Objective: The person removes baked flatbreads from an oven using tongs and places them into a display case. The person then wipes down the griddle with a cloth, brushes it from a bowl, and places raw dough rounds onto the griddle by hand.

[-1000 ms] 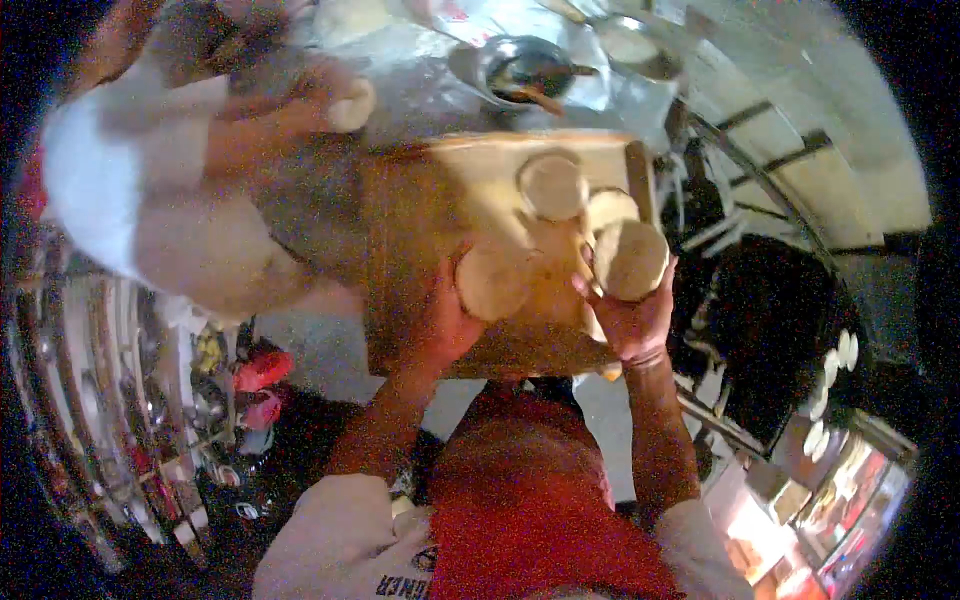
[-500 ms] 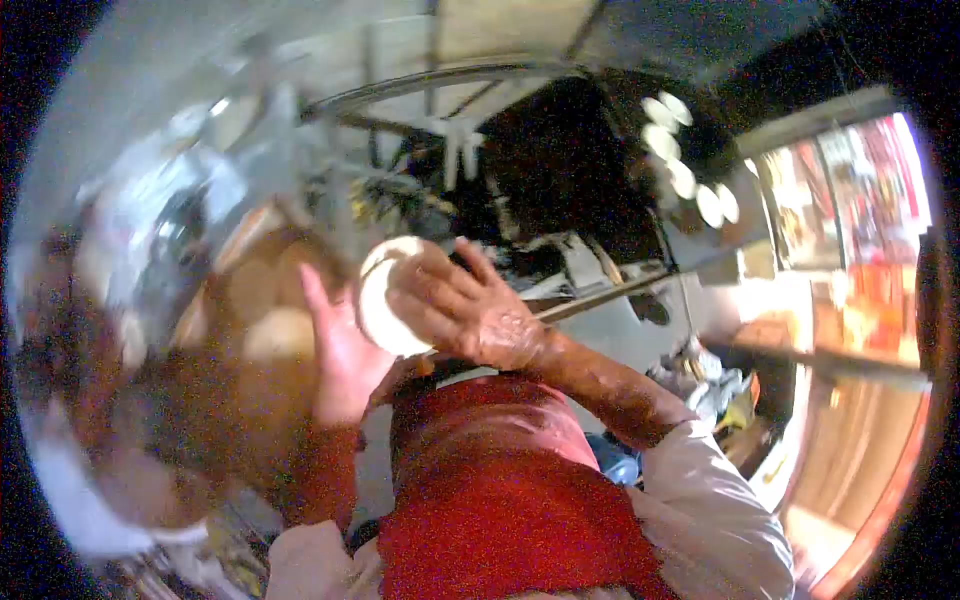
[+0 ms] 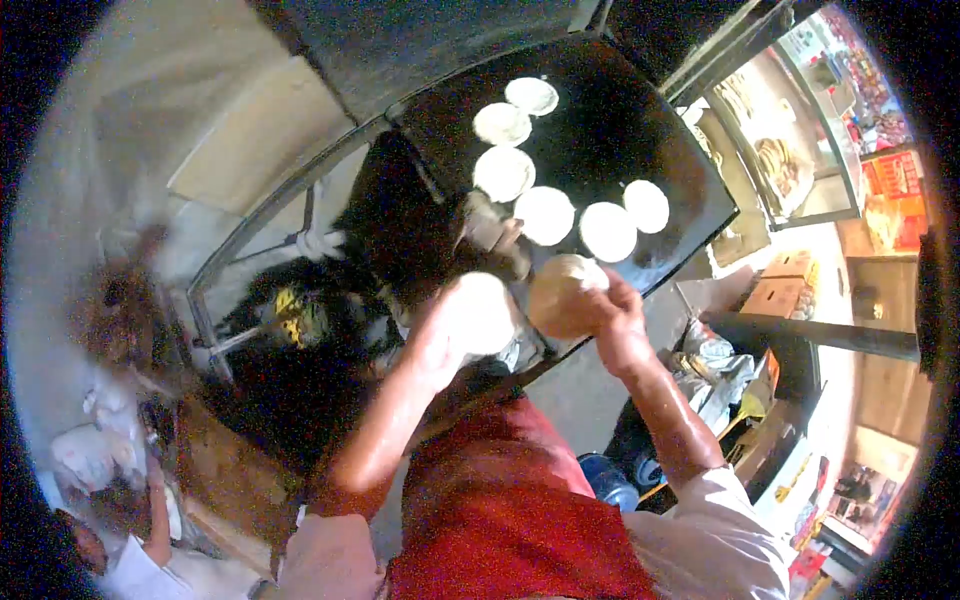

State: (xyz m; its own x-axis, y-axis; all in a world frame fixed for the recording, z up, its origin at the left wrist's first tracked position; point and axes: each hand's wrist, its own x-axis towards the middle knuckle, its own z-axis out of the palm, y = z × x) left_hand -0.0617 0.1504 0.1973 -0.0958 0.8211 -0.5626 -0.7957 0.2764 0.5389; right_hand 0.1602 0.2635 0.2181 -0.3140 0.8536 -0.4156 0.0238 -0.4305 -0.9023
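A flat round of pale dough point(image 3: 482, 314) rests on my left hand point(image 3: 432, 348), which is raised in front of my red apron. My right hand point(image 3: 622, 322) grips a second round of dough point(image 3: 562, 298) by its right side, with the thumb on its face. The two rounds are apart, a small gap between them. Just beyond my hands, several more white dough rounds point(image 3: 545, 216) lie in a curved row on a dark flat griddle point(image 3: 655, 120). The underside of my left hand is hidden.
A dark opening with a yellowish object point(image 3: 290, 318) lies left of the griddle. At the lower left another person's arm point(image 3: 157, 510) shows near a wooden board point(image 3: 230, 470). Plastic bags point(image 3: 708, 375) and a blue container point(image 3: 608, 482) stand at right, below a glass display case point(image 3: 775, 150).
The view has swung toward the griddle. My hands, earlier together around pale dough at the left, have moved right and separated, each now with a round.
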